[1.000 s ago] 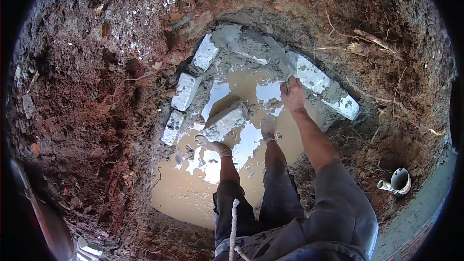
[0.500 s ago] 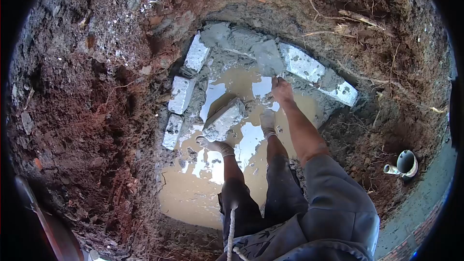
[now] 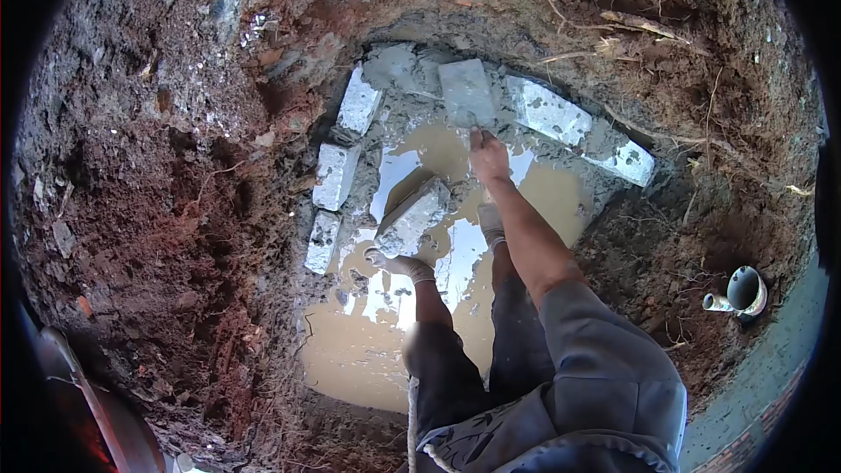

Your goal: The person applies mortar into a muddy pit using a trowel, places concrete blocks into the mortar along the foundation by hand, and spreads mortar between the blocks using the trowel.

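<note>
My right hand [image 3: 488,158] is closed at the near end of a flat rectangular trowel [image 3: 467,92]. Grey wet mortar coats its blade, which lies over the mortar bed [image 3: 399,68] at the far side of the pit; the handle is mostly hidden in my fist. Right of the blade, a pale block [image 3: 547,109] sits in the mortar, and another block [image 3: 624,162] follows it. Down the left side stand three more blocks, the nearest to the mortar being a whitish one [image 3: 359,101]. My left hand is out of view.
A loose block [image 3: 413,215] lies tilted in muddy water [image 3: 359,368], near my left foot [image 3: 399,264]. My right foot [image 3: 491,223] stands in the water. Steep earth walls with roots [image 3: 648,26] surround the pit. A pipe end [image 3: 745,289] protrudes at right.
My right hand and the trowel have moved left along the mortar, away from the right-hand blocks. The view has shifted slightly; the blocks keep their places.
</note>
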`<state>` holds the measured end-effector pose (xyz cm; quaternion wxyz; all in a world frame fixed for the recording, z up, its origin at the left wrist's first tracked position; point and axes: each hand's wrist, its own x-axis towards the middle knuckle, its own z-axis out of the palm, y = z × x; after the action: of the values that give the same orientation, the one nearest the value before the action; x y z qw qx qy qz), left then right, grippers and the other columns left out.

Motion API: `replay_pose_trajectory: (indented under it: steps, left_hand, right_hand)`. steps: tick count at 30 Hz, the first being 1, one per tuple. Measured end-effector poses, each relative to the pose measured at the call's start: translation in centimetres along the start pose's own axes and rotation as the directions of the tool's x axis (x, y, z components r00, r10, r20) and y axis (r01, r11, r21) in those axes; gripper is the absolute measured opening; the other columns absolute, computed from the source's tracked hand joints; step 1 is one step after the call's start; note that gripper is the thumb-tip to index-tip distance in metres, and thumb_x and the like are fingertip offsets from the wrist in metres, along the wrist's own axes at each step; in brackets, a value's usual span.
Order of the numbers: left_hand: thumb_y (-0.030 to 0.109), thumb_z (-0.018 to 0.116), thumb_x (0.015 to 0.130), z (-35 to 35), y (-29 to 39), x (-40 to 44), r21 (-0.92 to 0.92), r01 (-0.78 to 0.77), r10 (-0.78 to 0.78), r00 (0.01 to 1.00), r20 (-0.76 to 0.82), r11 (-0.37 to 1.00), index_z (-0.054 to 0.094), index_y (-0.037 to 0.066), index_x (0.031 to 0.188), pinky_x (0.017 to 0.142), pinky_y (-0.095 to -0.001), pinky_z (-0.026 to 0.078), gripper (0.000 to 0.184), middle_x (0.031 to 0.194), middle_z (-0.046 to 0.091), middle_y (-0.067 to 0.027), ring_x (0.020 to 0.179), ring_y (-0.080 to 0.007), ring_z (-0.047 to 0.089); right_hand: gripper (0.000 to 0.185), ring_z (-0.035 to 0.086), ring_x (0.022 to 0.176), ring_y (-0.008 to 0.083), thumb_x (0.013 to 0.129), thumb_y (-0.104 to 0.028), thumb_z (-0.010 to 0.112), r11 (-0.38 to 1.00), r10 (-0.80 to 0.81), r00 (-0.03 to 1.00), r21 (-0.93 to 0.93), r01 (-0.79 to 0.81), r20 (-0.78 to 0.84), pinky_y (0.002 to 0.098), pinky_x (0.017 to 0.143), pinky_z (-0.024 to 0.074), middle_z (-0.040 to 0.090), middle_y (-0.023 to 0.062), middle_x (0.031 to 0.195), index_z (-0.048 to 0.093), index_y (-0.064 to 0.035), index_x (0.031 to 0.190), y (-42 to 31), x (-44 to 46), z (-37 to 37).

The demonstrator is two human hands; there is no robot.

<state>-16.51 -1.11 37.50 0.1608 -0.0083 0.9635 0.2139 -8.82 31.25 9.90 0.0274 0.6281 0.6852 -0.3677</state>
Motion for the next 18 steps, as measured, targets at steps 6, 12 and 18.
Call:
replay_pose_trajectory:
  steps: [6,12,18]
  left_hand:
    - [0.044,0.059,0.084,-1.3,-0.4,-0.5,0.021,0.002,-0.001,1.0,-0.015,1.0,0.067,0.011,0.114,0.09,-0.0393,0.047,0.045,0.107,0.068,-0.0175,0.1,-0.0293,0.064]
    - [0.044,0.06,0.084,-2.7,-0.2,-0.8,0.042,0.051,-0.049,0.998,-0.043,0.998,0.066,0.011,0.114,0.09,-0.0394,0.047,0.046,0.107,0.068,-0.0174,0.1,-0.0291,0.064]
    - [0.045,0.06,0.084,-2.9,-1.9,-2.1,0.06,0.107,-0.102,0.992,-0.078,0.992,0.066,0.011,0.115,0.09,-0.0394,0.047,0.046,0.107,0.068,-0.0173,0.1,-0.029,0.064]
  right_hand:
    - [0.056,0.06,0.105,0.0431,0.096,-0.05,0.03,0.979,0.183,0.972,-0.114,-0.167,0.145,0.0499,0.095,0.0464,0.064,0.0262,0.108,0.063,-0.0054,0.107,1.1,3.2,2.2]
    - [0.051,0.062,0.101,0.0424,0.093,-0.049,0.04,0.941,0.307,0.944,-0.188,-0.282,0.122,0.0515,0.091,0.0481,0.066,0.025,0.104,0.066,-0.0057,0.103,7.8,-7.8,-6.2]
    - [0.052,0.062,0.106,0.0362,0.088,-0.051,0.052,0.878,0.433,0.721,-0.436,-0.2,0.541,0.0461,0.09,0.0503,0.065,0.0202,0.112,0.061,-0.0066,0.112,15.3,-6.1,-3.8]
